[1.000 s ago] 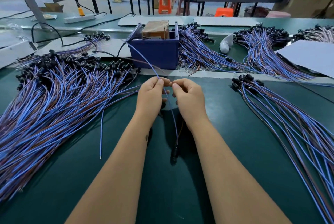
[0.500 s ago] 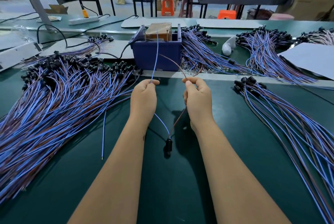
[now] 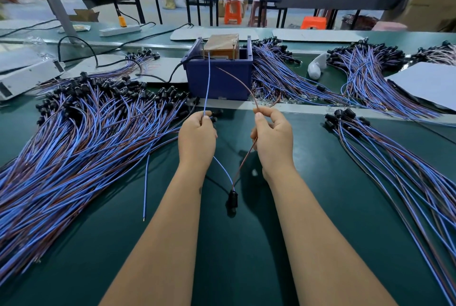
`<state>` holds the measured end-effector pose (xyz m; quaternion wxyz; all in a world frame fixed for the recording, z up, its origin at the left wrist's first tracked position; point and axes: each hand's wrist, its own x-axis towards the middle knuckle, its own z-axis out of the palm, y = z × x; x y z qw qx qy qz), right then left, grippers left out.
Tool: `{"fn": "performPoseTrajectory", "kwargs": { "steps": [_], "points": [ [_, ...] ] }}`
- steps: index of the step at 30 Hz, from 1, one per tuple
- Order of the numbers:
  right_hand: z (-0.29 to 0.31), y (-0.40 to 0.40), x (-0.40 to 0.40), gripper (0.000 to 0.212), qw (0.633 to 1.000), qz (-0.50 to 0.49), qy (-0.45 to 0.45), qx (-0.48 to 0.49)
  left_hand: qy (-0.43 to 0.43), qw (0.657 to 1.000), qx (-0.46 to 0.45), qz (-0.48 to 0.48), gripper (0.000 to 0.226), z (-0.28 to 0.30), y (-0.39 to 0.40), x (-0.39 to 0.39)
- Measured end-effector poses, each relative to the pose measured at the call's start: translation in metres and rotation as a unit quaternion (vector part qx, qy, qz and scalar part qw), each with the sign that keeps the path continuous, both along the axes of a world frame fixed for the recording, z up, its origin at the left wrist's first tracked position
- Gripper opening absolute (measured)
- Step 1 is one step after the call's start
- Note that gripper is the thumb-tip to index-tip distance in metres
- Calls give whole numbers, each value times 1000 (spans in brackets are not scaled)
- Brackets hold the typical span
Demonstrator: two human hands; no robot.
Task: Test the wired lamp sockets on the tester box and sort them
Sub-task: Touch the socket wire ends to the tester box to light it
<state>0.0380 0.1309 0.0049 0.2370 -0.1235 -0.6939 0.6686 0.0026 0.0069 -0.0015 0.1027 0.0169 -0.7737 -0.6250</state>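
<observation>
A black lamp socket (image 3: 232, 200) hangs just above the green table between my forearms. Its blue wire (image 3: 207, 81) runs up through my left hand (image 3: 197, 136), which pinches it, and the wire's tip reaches the top of the blue tester box (image 3: 218, 81). My right hand (image 3: 272, 137) pinches the socket's brown wire (image 3: 238, 81), which curves up toward the box front; its tip stops short of the top. A large pile of wired sockets (image 3: 81, 137) lies at the left, and a smaller bundle (image 3: 394, 162) lies at the right.
More socket bundles (image 3: 283, 78) lie behind and right of the box. A loose blue wire (image 3: 146, 187) lies left of my left arm. A white sheet (image 3: 429, 83) sits at far right, a white device (image 3: 27, 76) at far left, a power strip (image 3: 119, 30) behind.
My hands have moved apart, separating the blue and brown wires. Both wire ends have risen toward the tester box, and the socket has lifted slightly.
</observation>
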Motion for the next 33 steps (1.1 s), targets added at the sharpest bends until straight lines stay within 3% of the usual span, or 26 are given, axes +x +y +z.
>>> {"fn": "performPoseTrajectory", "kwargs": {
  "steps": [14,33],
  "points": [
    [6,3,6,19,994,-40,56,-80,-8,1000,6,20,26,3,3,3],
    [2,4,3,19,991,-84,20,-104,3,994,70,85,26,5,4,9]
  ]
}}
